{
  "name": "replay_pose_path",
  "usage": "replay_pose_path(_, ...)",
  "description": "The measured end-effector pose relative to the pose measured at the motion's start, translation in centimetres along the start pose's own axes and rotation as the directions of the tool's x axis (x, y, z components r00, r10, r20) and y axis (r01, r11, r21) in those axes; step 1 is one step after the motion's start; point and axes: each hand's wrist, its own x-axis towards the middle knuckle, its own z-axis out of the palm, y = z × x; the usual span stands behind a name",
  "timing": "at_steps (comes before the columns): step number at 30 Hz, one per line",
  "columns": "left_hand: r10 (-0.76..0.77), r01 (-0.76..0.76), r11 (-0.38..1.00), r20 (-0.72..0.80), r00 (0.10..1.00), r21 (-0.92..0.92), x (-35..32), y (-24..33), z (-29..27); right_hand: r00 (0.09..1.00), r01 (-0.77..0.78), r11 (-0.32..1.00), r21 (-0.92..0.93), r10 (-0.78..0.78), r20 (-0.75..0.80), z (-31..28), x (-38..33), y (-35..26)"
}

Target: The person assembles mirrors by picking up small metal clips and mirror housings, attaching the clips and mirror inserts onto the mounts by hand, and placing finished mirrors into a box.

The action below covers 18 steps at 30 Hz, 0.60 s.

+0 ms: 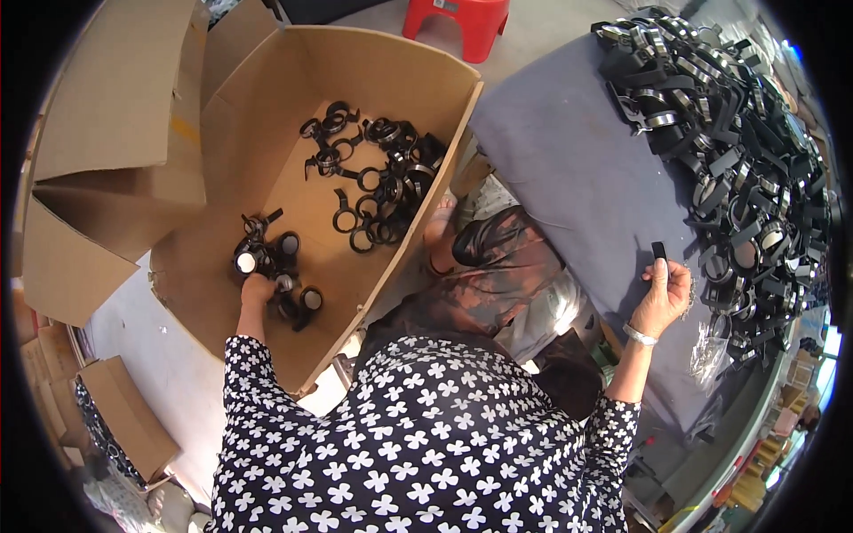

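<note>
Right hand pinches a small black piece while left hand reaches into a carton

The right hand (663, 298), right of centre in the frame, has thumb and fingers together, clamped on a small black piece (658, 250) that sticks up above the fingertips. The left hand (258, 289), at lower left, touches a cluster of black ring parts (288, 246); its fingers are largely hidden, so I cannot tell whether they grip any of them. That cluster lies in the lower left of a large cardboard box (262, 102), and a looser group of black rings (369, 180) lies toward the box's right wall.

Beneath the right hand spreads a grey padded surface (569, 142). Along its right side, from upper right downward, runs a heap of black and silver clamps (746, 178). A clear plastic bag (709, 357) rests just below the right hand. A red stool (480, 27) stands at top centre.
</note>
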Motion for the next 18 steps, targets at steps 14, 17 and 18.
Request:
replay_pose_path(14, 0.926, -0.984, 0.133, -0.339, 0.167, -0.120, 1.0, 27.6, 11.1, 0.994, 0.071, 0.892, -0.447, -0.100, -0.041, -1.2, -0.6, -2.1)
replay_pose_path(17, 0.913, -0.974, -0.080, -0.407, 0.014, -0.213, 0.6, 38.0, 10.3, 0.997, 0.065, 0.973, -0.223, -0.075, -0.036, -1.1, -1.1, -1.1)
replay_pose_path(18, 0.909, -0.963, -0.126, -0.417, -0.015, -0.240, 0.4, 40.0, 9.9, 0.996, 0.079, 0.974, -0.214, -0.087, -0.028, -1.9, -1.2, -1.5)
